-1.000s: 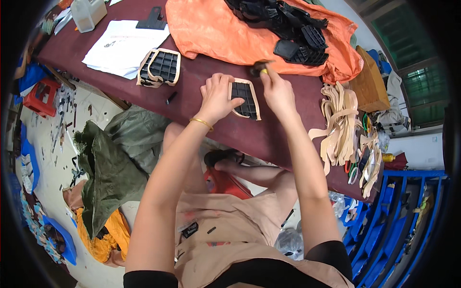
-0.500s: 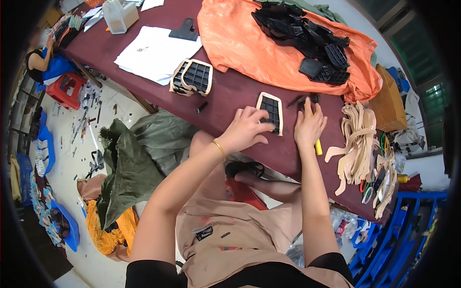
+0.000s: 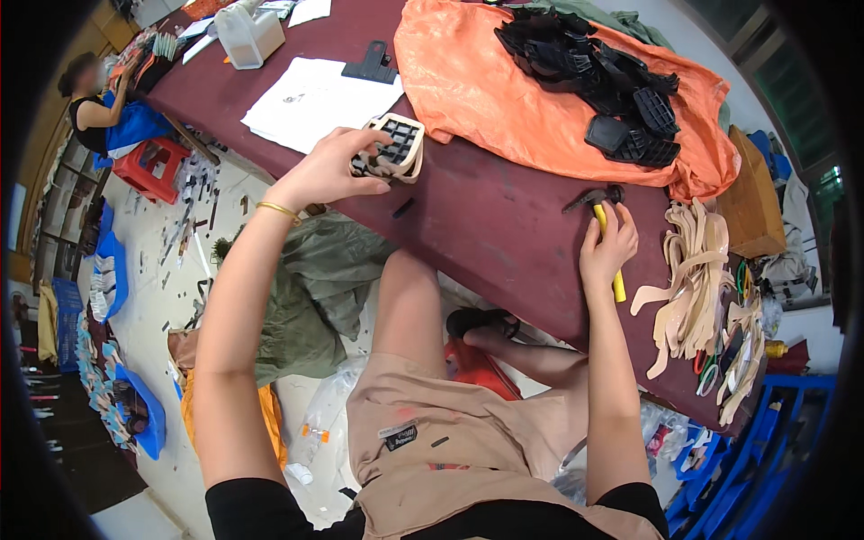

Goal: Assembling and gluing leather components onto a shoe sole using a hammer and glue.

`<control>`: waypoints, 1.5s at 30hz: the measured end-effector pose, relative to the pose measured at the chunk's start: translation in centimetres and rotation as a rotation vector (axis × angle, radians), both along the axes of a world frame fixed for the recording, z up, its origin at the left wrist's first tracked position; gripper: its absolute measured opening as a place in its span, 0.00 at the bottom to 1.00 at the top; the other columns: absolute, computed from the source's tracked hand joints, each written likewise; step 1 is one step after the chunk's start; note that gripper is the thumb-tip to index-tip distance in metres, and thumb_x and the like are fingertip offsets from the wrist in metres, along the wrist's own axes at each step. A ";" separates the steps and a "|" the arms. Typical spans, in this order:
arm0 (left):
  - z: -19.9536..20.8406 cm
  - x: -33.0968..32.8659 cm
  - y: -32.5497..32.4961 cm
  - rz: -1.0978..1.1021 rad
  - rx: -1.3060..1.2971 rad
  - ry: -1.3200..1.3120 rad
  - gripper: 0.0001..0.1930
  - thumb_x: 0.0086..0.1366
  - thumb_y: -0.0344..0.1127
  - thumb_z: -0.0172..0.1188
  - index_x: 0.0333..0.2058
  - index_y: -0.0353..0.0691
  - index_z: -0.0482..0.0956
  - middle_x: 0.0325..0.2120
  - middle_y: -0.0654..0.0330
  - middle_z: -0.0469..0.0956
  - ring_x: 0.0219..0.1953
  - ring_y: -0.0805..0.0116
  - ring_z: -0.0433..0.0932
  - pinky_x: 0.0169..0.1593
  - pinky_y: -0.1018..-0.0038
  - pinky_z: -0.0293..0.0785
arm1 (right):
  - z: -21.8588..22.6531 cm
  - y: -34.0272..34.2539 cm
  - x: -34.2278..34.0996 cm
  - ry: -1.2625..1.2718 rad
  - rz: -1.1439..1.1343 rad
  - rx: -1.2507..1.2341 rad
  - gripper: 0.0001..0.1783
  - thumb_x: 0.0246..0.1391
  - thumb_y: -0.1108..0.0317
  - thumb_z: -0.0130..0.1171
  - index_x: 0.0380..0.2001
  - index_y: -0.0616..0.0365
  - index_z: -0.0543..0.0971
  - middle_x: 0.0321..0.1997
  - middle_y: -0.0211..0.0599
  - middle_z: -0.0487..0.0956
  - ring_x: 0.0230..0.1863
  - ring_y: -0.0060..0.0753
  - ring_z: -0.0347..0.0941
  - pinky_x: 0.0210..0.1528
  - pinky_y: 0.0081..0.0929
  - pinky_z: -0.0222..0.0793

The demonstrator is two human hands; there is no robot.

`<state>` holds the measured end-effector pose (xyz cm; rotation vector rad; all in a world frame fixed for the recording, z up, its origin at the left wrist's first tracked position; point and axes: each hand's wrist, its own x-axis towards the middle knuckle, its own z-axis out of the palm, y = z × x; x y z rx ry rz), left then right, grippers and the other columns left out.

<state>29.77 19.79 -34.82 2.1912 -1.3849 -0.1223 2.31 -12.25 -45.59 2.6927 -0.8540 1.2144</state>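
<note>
My left hand (image 3: 333, 169) is at the table's near edge, its thumb and fingers closed around black grid pieces with beige rims (image 3: 402, 139). These sit one on another beside the white papers, and the hand hides their left side. My right hand (image 3: 610, 247) is closed around the yellow handle of a hammer (image 3: 619, 286). The hammer's dark head lies toward the far side, just beyond my fingers. A small black strip (image 3: 403, 209) lies on the table near the grid pieces.
An orange sack (image 3: 540, 135) bears a heap of black plastic parts (image 3: 621, 81). Beige strips (image 3: 693, 279) lie at the table's right end by a wooden box (image 3: 754, 198). White papers (image 3: 310, 103), a black clip and a plastic jug (image 3: 250, 38) lie farther left. Another person sits at far left.
My left hand has moved left from the single grid piece to the stacked ones. The single piece no longer lies at its middle spot. My right hand has curled around the hammer handle.
</note>
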 end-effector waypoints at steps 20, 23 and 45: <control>-4.5 1.0 7.3 0.152 -0.253 -0.119 0.06 0.54 0.25 0.61 0.32 0.38 0.81 0.27 0.60 0.76 0.31 0.66 0.74 0.35 0.73 0.71 | 20.2 23.5 -0.7 -0.635 1.957 1.193 0.07 0.51 0.52 0.61 0.33 0.34 0.81 0.48 0.44 0.72 0.55 0.48 0.61 0.61 0.52 0.53; -5.6 0.0 6.2 0.158 -0.347 -0.077 0.07 0.52 0.27 0.62 0.31 0.40 0.80 0.27 0.59 0.76 0.33 0.60 0.73 0.38 0.68 0.71 | 19.1 23.5 0.6 -0.546 1.940 1.222 0.11 0.52 0.55 0.59 0.36 0.45 0.78 0.50 0.41 0.69 0.55 0.46 0.62 0.56 0.51 0.59; -8.6 0.0 1.0 0.323 -0.574 0.480 0.06 0.55 0.25 0.62 0.31 0.34 0.76 0.27 0.57 0.75 0.26 0.69 0.74 0.32 0.76 0.72 | 4.4 15.2 21.2 0.358 0.957 0.839 0.35 0.48 0.67 0.64 0.61 0.47 0.66 0.54 0.39 0.74 0.49 0.26 0.73 0.53 0.24 0.65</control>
